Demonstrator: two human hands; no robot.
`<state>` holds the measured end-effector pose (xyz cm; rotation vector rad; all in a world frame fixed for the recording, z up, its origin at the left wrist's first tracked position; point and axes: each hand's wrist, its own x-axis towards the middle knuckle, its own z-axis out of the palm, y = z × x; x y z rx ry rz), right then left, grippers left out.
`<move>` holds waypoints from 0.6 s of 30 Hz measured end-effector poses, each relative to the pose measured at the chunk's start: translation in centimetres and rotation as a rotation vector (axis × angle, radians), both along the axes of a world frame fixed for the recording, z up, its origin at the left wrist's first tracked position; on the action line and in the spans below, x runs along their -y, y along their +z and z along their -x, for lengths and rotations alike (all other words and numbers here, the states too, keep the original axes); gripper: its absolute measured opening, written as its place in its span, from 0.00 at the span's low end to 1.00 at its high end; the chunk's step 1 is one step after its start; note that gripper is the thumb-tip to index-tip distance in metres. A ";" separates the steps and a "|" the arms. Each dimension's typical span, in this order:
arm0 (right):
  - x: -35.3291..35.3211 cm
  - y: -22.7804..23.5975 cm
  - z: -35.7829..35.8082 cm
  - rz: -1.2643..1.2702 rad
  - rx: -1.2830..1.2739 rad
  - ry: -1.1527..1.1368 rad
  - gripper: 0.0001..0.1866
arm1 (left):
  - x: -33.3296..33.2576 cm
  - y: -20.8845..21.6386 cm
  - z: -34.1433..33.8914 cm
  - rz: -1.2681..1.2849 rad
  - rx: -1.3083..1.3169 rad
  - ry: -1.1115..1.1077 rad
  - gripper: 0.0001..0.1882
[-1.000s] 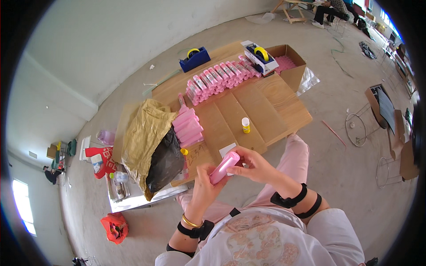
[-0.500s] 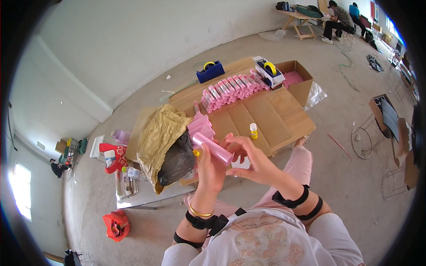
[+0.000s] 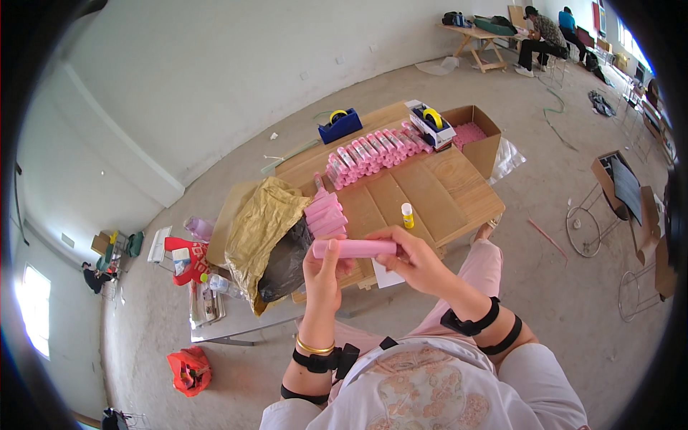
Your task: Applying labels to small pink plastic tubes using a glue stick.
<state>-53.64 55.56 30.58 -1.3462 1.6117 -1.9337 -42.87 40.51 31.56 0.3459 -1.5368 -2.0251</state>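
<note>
On the far left, a red bag sits open on the floor. Next, a crinkly gold bag with black plastic slumps on the counter. Beside it lie loose pink tubes, side by side, maybe so they are easy to grab. The left hand has its fingers clamped on one end of a pink tube, which is up in the air in front of the person's tummy. Behind it, more tubes are piled in a neat stack, likely so they won't roll off. The right hand has its fingers pinched on the tube's other end, so it seems to lie level. A yellow bottle stands up on flat cardboard, perhaps to be close by. Farthest right, a brown box holds more pink things.
</note>
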 end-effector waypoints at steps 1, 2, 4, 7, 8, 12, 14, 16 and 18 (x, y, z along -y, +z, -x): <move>-0.1 0.1 0.0 -0.041 0.465 0.211 0.13 | -0.5 0.0 0.0 0.050 -0.031 -0.009 0.17; -0.1 0.2 0.1 -0.007 0.448 0.180 0.13 | -0.9 0.0 -0.1 0.061 -0.025 0.013 0.17; -0.2 0.3 0.1 -0.048 0.741 0.243 0.09 | -1.5 0.3 -0.2 0.164 -0.088 -0.056 0.16; -0.3 0.3 -0.6 0.047 0.082 -0.159 0.08 | -1.0 1.1 -0.5 0.013 0.080 -0.119 0.11; -0.3 0.3 -0.9 0.089 0.093 -0.163 0.08 | -0.8 1.2 -0.6 0.010 0.080 -0.115 0.11; 0.4 0.1 -1.0 0.101 0.230 -0.091 0.07 | -1.3 0.5 -0.5 0.439 0.116 0.076 0.11; 0.6 0.1 -0.9 0.094 0.534 0.010 0.08 | -1.7 0.1 -0.3 0.759 0.021 0.240 0.12; 0.6 0.2 -0.9 0.093 0.388 -0.049 0.09 | -1.6 0.1 -0.2 0.587 0.097 0.190 0.12; 0.3 0.0 -0.9 0.069 0.145 -0.143 0.09 | -1.3 0.3 -0.1 0.276 0.138 0.069 0.12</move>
